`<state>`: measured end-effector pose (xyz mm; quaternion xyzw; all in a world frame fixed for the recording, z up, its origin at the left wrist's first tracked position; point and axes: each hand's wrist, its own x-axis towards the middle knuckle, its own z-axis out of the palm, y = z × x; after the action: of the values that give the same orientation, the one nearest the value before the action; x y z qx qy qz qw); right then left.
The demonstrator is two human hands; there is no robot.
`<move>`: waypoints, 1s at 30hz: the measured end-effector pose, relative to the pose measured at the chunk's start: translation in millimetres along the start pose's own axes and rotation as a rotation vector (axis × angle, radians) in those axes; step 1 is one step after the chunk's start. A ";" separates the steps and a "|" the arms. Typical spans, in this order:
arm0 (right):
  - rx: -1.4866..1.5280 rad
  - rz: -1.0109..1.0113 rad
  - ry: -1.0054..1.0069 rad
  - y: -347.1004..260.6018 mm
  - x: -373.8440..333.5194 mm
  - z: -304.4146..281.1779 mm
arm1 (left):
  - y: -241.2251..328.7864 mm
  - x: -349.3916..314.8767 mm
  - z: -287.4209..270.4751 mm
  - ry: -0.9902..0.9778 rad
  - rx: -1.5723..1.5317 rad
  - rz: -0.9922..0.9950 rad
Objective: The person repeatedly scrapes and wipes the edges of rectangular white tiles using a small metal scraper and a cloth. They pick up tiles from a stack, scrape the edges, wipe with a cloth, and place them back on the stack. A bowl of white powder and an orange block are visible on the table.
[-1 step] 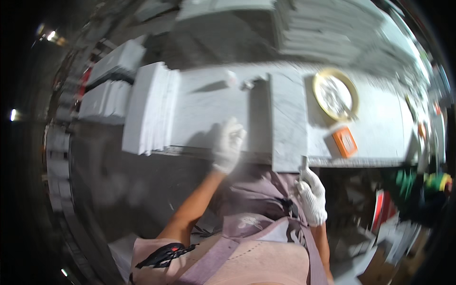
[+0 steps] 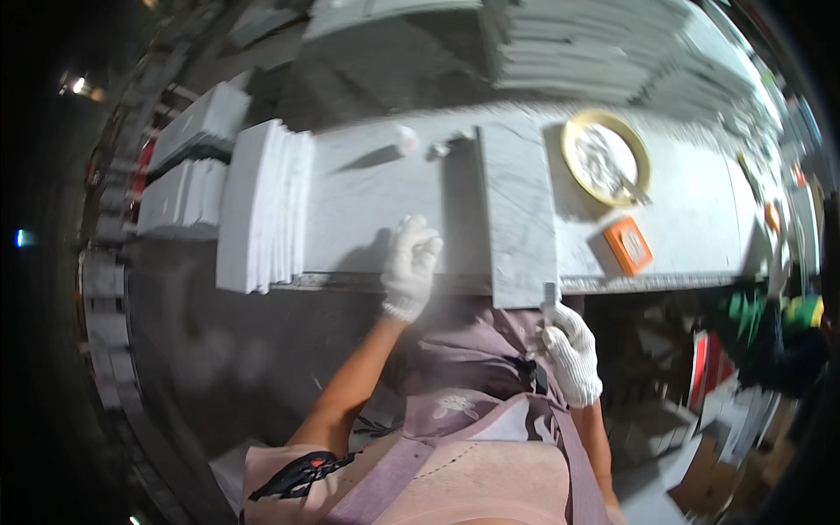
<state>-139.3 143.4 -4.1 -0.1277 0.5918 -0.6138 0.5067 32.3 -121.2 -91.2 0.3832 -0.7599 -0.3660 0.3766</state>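
A long pale, grey-veined stone slab (image 2: 523, 210) lies across the bench, its near end reaching past the front edge. Beside that near end is my right hand (image 2: 573, 359), in a white knit glove, closed around a small flat-bladed scraper (image 2: 549, 295) whose blade points up. My left hand (image 2: 411, 269), gloved too, hovers over the bench left of the slab with its fingers curled in. Whatever those fingers might hold is hidden. To the slab's right sit a yellow bowl (image 2: 649, 149) of whitish paste, with a tool resting in it, and an orange box (image 2: 628, 246).
Several white slabs (image 2: 262, 206) stand on edge at the bench's left end. A small white container (image 2: 405, 140) and crumpled bits (image 2: 440, 149) lie farther back. Stacked slabs (image 2: 604, 52) rise behind the bench (image 2: 376, 192). Someone in green (image 2: 748, 319) is at the far right.
The view has shifted slightly, so the bench and its things appear a little farther left. Both hands keep nearly the same pose, and the scraper stays in my right hand.
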 end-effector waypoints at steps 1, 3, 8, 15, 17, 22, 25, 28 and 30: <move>0.134 0.023 0.001 2.7 -3.8 0.0 | 5.5 0.9 1.6 0.005 0.004 0.042; 0.190 0.043 -0.040 3.4 -7.5 -6.5 | 20.5 2.0 -1.8 -0.142 0.041 0.105; 0.255 0.100 -0.047 4.6 -7.0 -5.6 | 60.5 12.4 0.4 -0.322 0.277 0.432; 0.248 0.081 -0.058 3.0 -5.0 -6.8 | 74.7 23.3 31.7 -0.518 0.284 0.654; 0.262 0.074 -0.020 1.1 -5.6 -6.0 | 75.2 27.7 40.2 -0.516 0.358 0.699; 0.261 0.063 -0.010 -1.4 -7.5 -5.3 | 70.6 52.8 46.8 -0.434 0.464 0.678; 0.261 0.044 0.027 0.6 -10.8 -9.0 | 69.3 50.4 37.3 -0.516 0.449 0.776; 0.311 0.058 0.028 2.9 -13.4 -15.6 | 70.2 37.3 23.2 -0.656 0.277 0.813; 0.345 0.062 0.032 3.9 -12.7 -18.7 | 69.2 37.4 17.4 -0.678 0.204 0.841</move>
<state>-145.8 165.3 -6.8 -0.0109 0.4894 -0.6921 0.5305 -19.6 -118.3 -29.6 -0.0583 -0.9580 -0.2113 0.1852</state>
